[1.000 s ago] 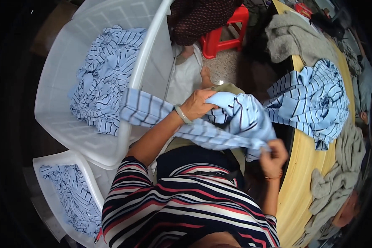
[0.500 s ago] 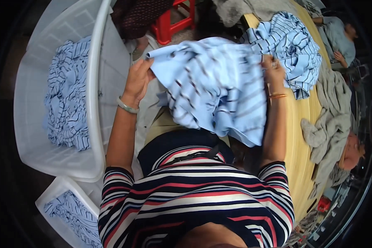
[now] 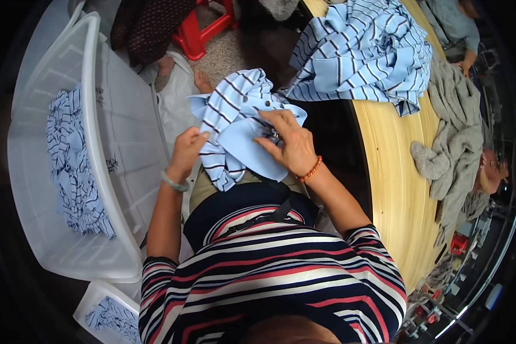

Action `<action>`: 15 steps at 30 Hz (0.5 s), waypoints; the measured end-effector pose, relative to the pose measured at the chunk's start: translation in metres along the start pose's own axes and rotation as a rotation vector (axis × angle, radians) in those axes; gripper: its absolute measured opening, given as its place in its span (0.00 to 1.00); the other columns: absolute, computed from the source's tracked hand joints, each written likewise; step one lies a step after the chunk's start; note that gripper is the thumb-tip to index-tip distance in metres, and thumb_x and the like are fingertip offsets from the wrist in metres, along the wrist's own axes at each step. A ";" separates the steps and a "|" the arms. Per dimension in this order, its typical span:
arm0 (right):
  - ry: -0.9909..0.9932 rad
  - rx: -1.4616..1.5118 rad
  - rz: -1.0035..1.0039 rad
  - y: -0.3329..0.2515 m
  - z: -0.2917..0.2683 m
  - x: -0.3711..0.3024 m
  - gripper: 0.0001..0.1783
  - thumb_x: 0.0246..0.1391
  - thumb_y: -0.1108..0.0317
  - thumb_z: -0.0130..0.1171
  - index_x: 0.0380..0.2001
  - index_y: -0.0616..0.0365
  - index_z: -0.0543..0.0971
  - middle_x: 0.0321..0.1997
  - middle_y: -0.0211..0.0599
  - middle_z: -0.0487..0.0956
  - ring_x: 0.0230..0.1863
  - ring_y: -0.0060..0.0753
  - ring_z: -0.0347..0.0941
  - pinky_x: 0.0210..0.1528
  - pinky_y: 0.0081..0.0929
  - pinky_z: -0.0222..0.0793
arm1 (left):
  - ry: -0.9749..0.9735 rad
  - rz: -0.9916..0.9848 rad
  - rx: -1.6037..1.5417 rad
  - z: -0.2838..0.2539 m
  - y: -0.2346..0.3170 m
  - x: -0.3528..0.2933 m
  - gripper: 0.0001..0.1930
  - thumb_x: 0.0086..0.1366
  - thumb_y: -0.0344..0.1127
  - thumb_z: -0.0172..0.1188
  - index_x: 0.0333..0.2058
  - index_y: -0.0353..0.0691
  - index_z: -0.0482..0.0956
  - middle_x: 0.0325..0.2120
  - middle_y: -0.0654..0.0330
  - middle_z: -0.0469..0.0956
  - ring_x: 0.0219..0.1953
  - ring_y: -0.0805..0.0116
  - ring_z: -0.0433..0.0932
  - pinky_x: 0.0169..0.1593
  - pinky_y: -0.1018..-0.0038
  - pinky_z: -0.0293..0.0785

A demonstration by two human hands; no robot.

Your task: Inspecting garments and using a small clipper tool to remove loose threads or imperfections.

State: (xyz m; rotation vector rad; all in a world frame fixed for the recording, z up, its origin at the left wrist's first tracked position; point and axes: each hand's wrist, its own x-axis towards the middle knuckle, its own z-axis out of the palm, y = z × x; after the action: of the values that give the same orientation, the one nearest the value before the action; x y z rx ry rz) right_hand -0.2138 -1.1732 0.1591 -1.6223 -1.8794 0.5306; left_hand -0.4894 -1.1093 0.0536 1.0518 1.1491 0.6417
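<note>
Left hand (image 3: 184, 153): thumb and fingertips pinched on the left edge of a light blue striped garment (image 3: 233, 129). Right hand (image 3: 292, 146): thumb and fingers spread apart over the garment's right side, near a plain blue section; light contact or just above, can't tell.

Garment sits bunched over the lap, between both hands, dark stripes running at a slant, a few small dark buttons near the top. Pale bangle (image 3: 175, 182) on left wrist, orange-red beaded bracelet (image 3: 311, 170) on right. Wearer's top (image 3: 269, 258) navy with white and red stripes; lap khaki.

Right side: pale wood counter (image 3: 390, 172), heap of matching striped cloth (image 3: 361, 60) near its upper end, grey knit cloth (image 3: 456, 129) along its far side. Co-worker's hand (image 3: 463, 67) by the grey cloth.

Left side: big white bin (image 3: 126, 114) with crumpled striped cloth inside; smaller white bin (image 3: 117, 293) below it, similar cloth inside.

Ahead: red stool (image 3: 192, 37), another person's dark patterned trousers (image 3: 157, 28) and bare feet, white sheet (image 3: 178, 97) on speckled floor (image 3: 215, 51).
</note>
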 end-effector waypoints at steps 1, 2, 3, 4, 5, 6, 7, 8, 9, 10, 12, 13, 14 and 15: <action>0.015 -0.048 0.032 0.009 -0.001 0.002 0.27 0.48 0.58 0.69 0.51 0.50 0.76 0.47 0.39 0.76 0.36 0.44 0.80 0.35 0.35 0.76 | 0.065 0.020 -0.044 -0.008 0.015 0.003 0.04 0.66 0.32 0.59 0.32 0.39 0.75 0.26 0.73 0.73 0.26 0.85 0.68 0.30 0.85 0.64; 0.013 -0.031 0.036 0.020 0.000 0.002 0.27 0.47 0.57 0.69 0.51 0.51 0.76 0.48 0.39 0.76 0.37 0.45 0.79 0.37 0.37 0.76 | 0.130 0.037 -0.089 -0.020 0.031 0.006 0.04 0.66 0.32 0.59 0.32 0.40 0.75 0.27 0.72 0.74 0.26 0.84 0.69 0.30 0.84 0.66; 0.019 -0.034 0.048 0.028 0.004 -0.001 0.27 0.47 0.57 0.69 0.51 0.51 0.76 0.48 0.39 0.76 0.37 0.45 0.79 0.37 0.37 0.76 | 0.230 0.096 -0.123 -0.033 0.051 0.014 0.03 0.66 0.32 0.58 0.35 0.40 0.76 0.29 0.70 0.75 0.28 0.83 0.71 0.33 0.83 0.68; -0.041 -0.025 0.041 0.034 0.006 -0.005 0.28 0.47 0.58 0.69 0.52 0.52 0.76 0.47 0.39 0.76 0.37 0.44 0.79 0.37 0.35 0.76 | 0.336 0.154 -0.162 -0.044 0.071 0.023 0.04 0.67 0.32 0.57 0.37 0.40 0.76 0.32 0.69 0.77 0.31 0.81 0.73 0.35 0.83 0.70; -0.105 -0.013 0.027 0.037 0.006 -0.006 0.28 0.47 0.59 0.69 0.52 0.53 0.76 0.47 0.40 0.77 0.37 0.44 0.79 0.37 0.34 0.75 | 0.437 0.275 -0.154 -0.054 0.085 0.033 0.06 0.67 0.32 0.58 0.41 0.40 0.76 0.35 0.67 0.78 0.35 0.79 0.74 0.39 0.81 0.71; -0.123 -0.019 0.020 0.030 0.002 -0.004 0.23 0.48 0.60 0.68 0.48 0.54 0.78 0.42 0.40 0.77 0.35 0.45 0.78 0.36 0.33 0.75 | 0.536 0.396 -0.144 -0.060 0.096 0.040 0.09 0.66 0.31 0.58 0.44 0.39 0.76 0.38 0.65 0.78 0.38 0.77 0.76 0.43 0.79 0.73; -0.121 -0.021 0.027 0.032 0.001 -0.005 0.23 0.48 0.60 0.68 0.48 0.54 0.78 0.42 0.40 0.77 0.35 0.45 0.78 0.36 0.33 0.75 | 0.529 0.393 -0.144 -0.049 0.113 0.040 0.09 0.66 0.31 0.58 0.44 0.39 0.76 0.38 0.65 0.78 0.38 0.77 0.76 0.43 0.79 0.73; -0.159 0.002 0.021 0.034 0.000 -0.005 0.20 0.48 0.62 0.67 0.45 0.55 0.79 0.39 0.40 0.78 0.34 0.45 0.78 0.35 0.33 0.74 | 0.624 0.569 0.181 -0.031 0.127 0.040 0.11 0.65 0.32 0.59 0.46 0.39 0.76 0.40 0.62 0.78 0.41 0.74 0.76 0.43 0.77 0.73; -0.195 0.030 0.011 0.035 0.000 -0.004 0.16 0.49 0.65 0.66 0.42 0.56 0.80 0.36 0.40 0.78 0.33 0.45 0.78 0.34 0.33 0.73 | 0.709 0.742 0.518 -0.013 0.136 0.039 0.14 0.64 0.32 0.60 0.49 0.39 0.75 0.43 0.59 0.78 0.45 0.71 0.77 0.44 0.75 0.73; -0.176 0.117 -0.033 0.041 0.002 -0.003 0.10 0.50 0.71 0.62 0.37 0.60 0.80 0.32 0.42 0.78 0.32 0.44 0.77 0.34 0.31 0.72 | 0.555 0.677 0.540 0.002 0.133 0.036 0.16 0.63 0.32 0.61 0.50 0.38 0.75 0.45 0.57 0.77 0.46 0.67 0.76 0.47 0.72 0.72; -0.118 0.177 -0.015 0.050 0.001 0.003 0.10 0.50 0.73 0.60 0.37 0.61 0.80 0.33 0.42 0.78 0.33 0.43 0.77 0.35 0.30 0.72 | 0.324 0.710 0.671 0.028 0.108 0.035 0.19 0.60 0.32 0.63 0.51 0.38 0.74 0.47 0.54 0.76 0.48 0.60 0.76 0.51 0.68 0.71; -0.066 0.233 -0.001 0.054 0.001 0.008 0.10 0.50 0.75 0.58 0.38 0.63 0.79 0.33 0.43 0.78 0.33 0.42 0.77 0.37 0.29 0.72 | 0.242 0.810 0.779 0.037 0.089 0.039 0.21 0.59 0.33 0.64 0.51 0.39 0.74 0.46 0.52 0.76 0.47 0.57 0.76 0.52 0.66 0.71; 0.043 0.245 -0.014 0.062 0.003 0.015 0.11 0.50 0.76 0.57 0.39 0.64 0.79 0.35 0.44 0.79 0.35 0.38 0.77 0.40 0.27 0.72 | 0.236 0.809 0.781 0.042 0.073 0.045 0.21 0.59 0.33 0.64 0.51 0.39 0.74 0.46 0.52 0.76 0.47 0.57 0.76 0.52 0.66 0.71; 0.075 0.284 0.042 0.067 0.004 0.023 0.13 0.52 0.74 0.58 0.42 0.63 0.79 0.37 0.43 0.80 0.37 0.36 0.77 0.41 0.26 0.72 | 0.185 0.764 0.782 0.046 0.058 0.050 0.21 0.58 0.34 0.64 0.51 0.39 0.74 0.44 0.52 0.76 0.46 0.55 0.76 0.51 0.64 0.71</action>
State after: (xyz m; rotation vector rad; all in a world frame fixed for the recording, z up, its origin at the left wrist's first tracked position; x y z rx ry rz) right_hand -0.1684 -1.1384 0.1172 -1.4753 -1.6352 0.7103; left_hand -0.4248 -1.0584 0.0875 2.1914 1.1673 0.9147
